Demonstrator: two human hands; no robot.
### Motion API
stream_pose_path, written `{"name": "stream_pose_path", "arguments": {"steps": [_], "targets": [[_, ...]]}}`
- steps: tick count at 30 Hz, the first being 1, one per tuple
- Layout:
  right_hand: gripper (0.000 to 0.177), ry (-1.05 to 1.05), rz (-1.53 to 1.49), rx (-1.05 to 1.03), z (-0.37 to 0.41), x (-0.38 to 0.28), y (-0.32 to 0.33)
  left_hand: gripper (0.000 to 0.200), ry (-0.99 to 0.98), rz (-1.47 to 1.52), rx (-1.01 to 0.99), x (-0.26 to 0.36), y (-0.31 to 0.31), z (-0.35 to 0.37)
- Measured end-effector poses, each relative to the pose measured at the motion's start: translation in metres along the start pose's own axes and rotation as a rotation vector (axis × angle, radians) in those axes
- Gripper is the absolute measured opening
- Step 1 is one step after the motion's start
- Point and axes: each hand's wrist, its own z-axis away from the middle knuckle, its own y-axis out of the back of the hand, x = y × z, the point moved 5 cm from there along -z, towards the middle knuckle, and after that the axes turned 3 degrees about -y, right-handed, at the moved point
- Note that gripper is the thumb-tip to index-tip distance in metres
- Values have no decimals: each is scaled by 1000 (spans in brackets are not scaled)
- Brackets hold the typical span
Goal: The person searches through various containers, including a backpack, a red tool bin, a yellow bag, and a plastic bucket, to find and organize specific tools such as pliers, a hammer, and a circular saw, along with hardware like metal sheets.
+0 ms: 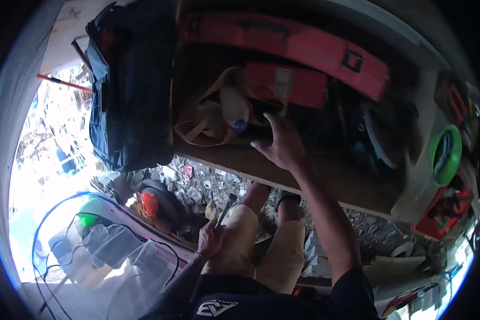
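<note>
My left hand (210,241) is closed around a slim tool (225,209) with a dark, flat tip that looks like a small paintbrush. It is held upright beside my left knee. My right hand (282,144) reaches over the shelf (240,168), thumb and fingers spread, with nothing visible in it. Just left of those fingers stands an open brown paper bag (194,133). A pale bottle (233,105) with a blue cap leans out of the bag. Behind the hand sits a red box (309,88), partly in shadow.
A long red case (325,48) lies at the back of the shelf. A dark bag (136,90) hangs at left. On the right are a green ring-shaped object (447,154) and a red tray (442,213). Litter (197,181) covers the ground; clear plastic (128,272) lies at lower left.
</note>
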Motion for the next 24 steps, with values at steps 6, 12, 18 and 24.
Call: {"name": "stream_pose_path", "arguments": {"steps": [6, 12, 18, 24], "targets": [[73, -339, 27, -236, -95, -7, -66, 24, 54, 113, 21, 6, 12, -17], [87, -127, -91, -421, -57, -16, -172, 24, 132, 310, 235, -8, 31, -44], [87, -43, 105, -269, -68, -53, -174, 16, 107, 368, 328, -22, 34, -49], [94, -43, 180, -446, -119, -20, -93, 20, 49, 256, 208, -2, 40, -51]]}}
